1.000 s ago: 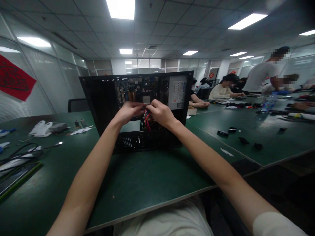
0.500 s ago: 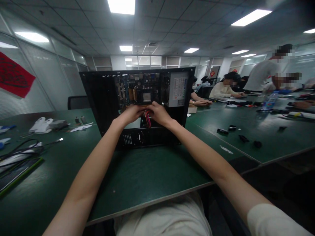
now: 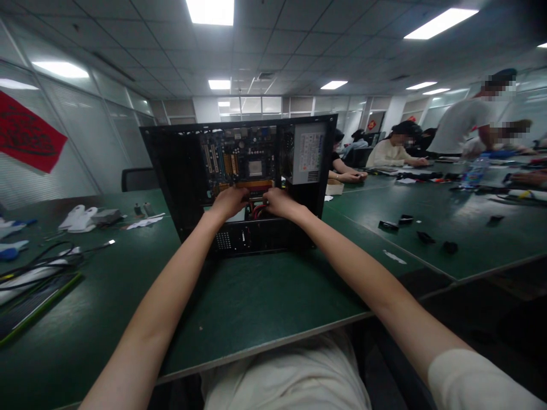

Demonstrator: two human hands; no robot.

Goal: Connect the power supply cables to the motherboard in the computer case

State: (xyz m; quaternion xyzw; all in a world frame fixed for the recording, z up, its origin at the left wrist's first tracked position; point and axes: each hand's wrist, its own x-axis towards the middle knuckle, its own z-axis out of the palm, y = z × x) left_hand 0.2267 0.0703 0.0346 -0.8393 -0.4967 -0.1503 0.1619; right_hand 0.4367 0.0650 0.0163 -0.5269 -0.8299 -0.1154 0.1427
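Note:
An open black computer case [image 3: 168, 188] stands upright on the green table [image 3: 265, 302], its inside facing me. Within it is a motherboard [image 3: 239, 149], with orange and red memory slots [image 3: 260, 185] at its lower edge. My left hand [image 3: 229, 203] and my right hand [image 3: 280, 202] are closed at opposite ends of a thin strip, which looks like a memory stick [image 3: 255, 192], along the slots. Fingertips partly cover its ends; whether it is seated I cannot tell. Red cables [image 3: 258, 212] hang just below, between my hands. A silver power supply [image 3: 308, 154] fills the upper right corner.
Cables [image 3: 38, 267] and a green-edged keyboard-like panel [image 3: 40, 307] lie at left, near a grey box [image 3: 106, 216]. Small black parts [image 3: 425, 238] and a plastic bottle [image 3: 472, 172] are at right. Several people work beyond, one standing [image 3: 461, 125].
My hands have moved slightly apart and lower, uncovering the orange and red slots. The red cables between them are now more covered. The camera view has shifted a little.

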